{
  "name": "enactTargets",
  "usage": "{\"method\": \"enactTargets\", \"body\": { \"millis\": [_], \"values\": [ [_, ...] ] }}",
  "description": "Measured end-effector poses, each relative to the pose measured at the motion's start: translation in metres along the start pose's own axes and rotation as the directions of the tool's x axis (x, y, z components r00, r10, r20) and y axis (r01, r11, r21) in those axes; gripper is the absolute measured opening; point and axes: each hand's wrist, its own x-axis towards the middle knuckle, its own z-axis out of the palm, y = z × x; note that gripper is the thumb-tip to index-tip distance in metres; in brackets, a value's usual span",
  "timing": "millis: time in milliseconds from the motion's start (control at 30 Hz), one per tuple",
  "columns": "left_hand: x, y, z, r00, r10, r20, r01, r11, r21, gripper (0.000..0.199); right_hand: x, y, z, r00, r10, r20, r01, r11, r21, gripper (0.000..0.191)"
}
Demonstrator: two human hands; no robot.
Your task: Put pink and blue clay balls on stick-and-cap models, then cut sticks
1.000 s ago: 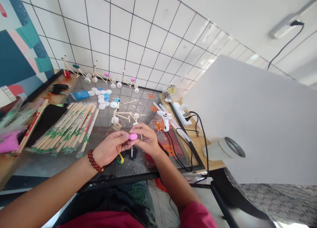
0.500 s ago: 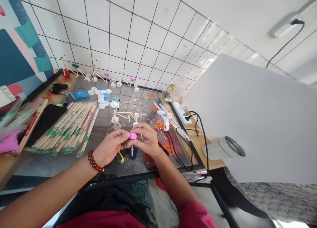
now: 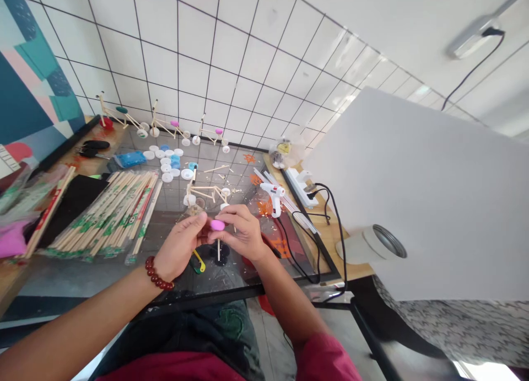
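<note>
No words or numbers can be read anywhere: the green and red print on the paper chopstick wrappers (image 3: 109, 221) and the marks on the white card (image 3: 6, 155) stay too small and blurred.

The right hand's fingers (image 3: 238, 218) hid part of the pink oval piece (image 3: 217, 225). The upper end of the wooden stick (image 3: 219, 251) was obscured, and the yellow object (image 3: 198, 265) was too covered to identify.

White hot-glue gun (image 3: 271, 194), wrapped chopstick bundles (image 3: 109, 218), power strip (image 3: 300, 186).
</note>
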Motion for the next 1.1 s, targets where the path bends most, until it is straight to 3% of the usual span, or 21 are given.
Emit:
{"method": "enactTargets", "body": {
  "millis": [133, 400, 600, 833, 1000, 1100],
  "values": [
    [0.0006, 0.0022, -0.0017, 0.999, -0.034, -0.010, 0.034, 0.999, -0.027, 0.048, -0.0003, 0.0021, -0.0006, 0.999, 0.002, 0.032, -0.001, 0.999, -0.037, 0.030],
    [-0.0002, 0.0017, 0.0002, 1.000, -0.014, 0.001, 0.014, 0.991, 0.135, 0.037, 0.0002, 0.0012, 0.0014, 0.999, -0.039, 0.034, 0.039, 0.999, -0.009, 0.031],
    [-0.0003, 0.0008, -0.0019, 0.998, -0.063, 0.021, 0.062, 0.997, 0.044, 0.038, 0.0003, 0.0007, 0.0013, 0.997, 0.018, 0.074, -0.020, 0.999, 0.031, 0.021],
    [0.0015, 0.0008, -0.0038, 0.986, -0.144, 0.083, 0.158, 0.969, -0.189, 0.031, 0.0005, 0.0019, 0.0007, 0.999, -0.005, 0.042, 0.004, 1.000, 0.027, 0.023],
    [0.0011, 0.0035, -0.0032, 0.981, -0.173, 0.087, 0.187, 0.961, -0.204, 0.016, -0.0002, 0.0031, 0.0003, 0.998, 0.008, 0.062, -0.008, 1.000, -0.012, 0.022],
    [0.0002, 0.0039, -0.0031, 0.980, -0.177, 0.093, 0.193, 0.960, -0.204, 0.018, 0.0001, 0.0026, -0.0002, 0.997, 0.001, 0.073, 0.001, 1.000, -0.023, 0.022]
  ]
}}
